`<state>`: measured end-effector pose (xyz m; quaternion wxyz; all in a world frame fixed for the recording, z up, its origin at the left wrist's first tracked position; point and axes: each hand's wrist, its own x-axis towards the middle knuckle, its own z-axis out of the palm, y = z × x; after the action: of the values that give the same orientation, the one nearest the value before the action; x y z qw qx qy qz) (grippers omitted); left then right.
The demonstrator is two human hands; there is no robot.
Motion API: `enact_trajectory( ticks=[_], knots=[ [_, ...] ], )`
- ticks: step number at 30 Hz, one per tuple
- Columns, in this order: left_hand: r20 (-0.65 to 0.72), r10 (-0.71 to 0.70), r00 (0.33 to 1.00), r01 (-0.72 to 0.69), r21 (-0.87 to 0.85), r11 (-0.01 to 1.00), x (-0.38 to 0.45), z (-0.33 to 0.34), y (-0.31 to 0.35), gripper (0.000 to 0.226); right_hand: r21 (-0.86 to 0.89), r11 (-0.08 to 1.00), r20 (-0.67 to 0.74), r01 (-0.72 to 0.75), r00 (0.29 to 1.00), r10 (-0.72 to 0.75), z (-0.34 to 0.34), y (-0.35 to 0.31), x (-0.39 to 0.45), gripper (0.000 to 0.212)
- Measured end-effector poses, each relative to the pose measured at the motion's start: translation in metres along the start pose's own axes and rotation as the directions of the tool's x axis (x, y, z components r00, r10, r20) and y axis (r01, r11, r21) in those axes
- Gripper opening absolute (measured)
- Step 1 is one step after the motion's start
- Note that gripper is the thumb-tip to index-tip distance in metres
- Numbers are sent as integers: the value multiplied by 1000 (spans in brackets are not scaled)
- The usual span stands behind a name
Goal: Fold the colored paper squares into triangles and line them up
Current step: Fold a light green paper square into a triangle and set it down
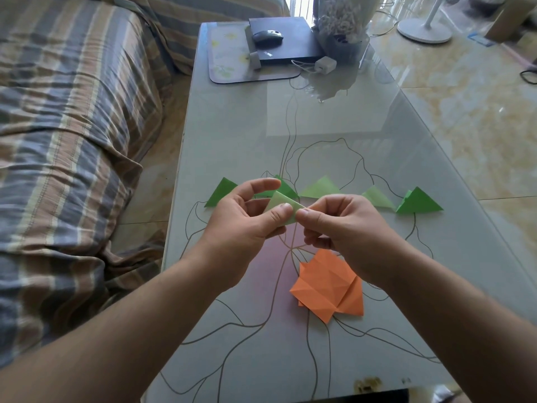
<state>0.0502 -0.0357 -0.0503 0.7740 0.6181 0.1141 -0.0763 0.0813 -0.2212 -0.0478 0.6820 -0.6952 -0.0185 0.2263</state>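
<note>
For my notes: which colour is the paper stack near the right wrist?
Orange paper stack, seen in the head view.

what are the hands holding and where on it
A folded light green paper, held above the table: the left hand pinches its middle with the thumb on top, and the right hand pinches its right corner.

Row of green triangles [321, 187] crosses the glass table [247, 135] mid-span. Orange paper stack [328, 286] occupies near centre-right. Bare glass between the row and the far clutter: mouse pad [229, 53], black box [290, 39], charger [325, 65], wrapped bouquet [343, 27]. Sofa [58, 141] flanks the left edge.
</note>
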Motion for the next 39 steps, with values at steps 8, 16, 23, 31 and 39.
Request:
enact_trajectory(
  ticks=[8,16,23,31,39],
  knots=[
    [18,8,1000,-8,6,1000,0,-1,1,31,2,1000,3,-18,1000,18,1,0,-1,16],
    [7,6,1000,-6,-5,1000,-1,0,2,18,7,998,55,-56,997,56,9,6,-2,12],
    [3,-11,1000,11,-53,999,0,-1,1,15,-23,1000,-6,3,1000,-3,11,11,-1,10],
    [-27,-44,999,42,-94,995,1,0,1,21,-3,998,-92,66,994,-66,4,4,3,10],
    [-10,-76,997,76,-2,997,0,1,0,24,-1,998,-69,55,996,-55,6,6,3,9]
  ],
)
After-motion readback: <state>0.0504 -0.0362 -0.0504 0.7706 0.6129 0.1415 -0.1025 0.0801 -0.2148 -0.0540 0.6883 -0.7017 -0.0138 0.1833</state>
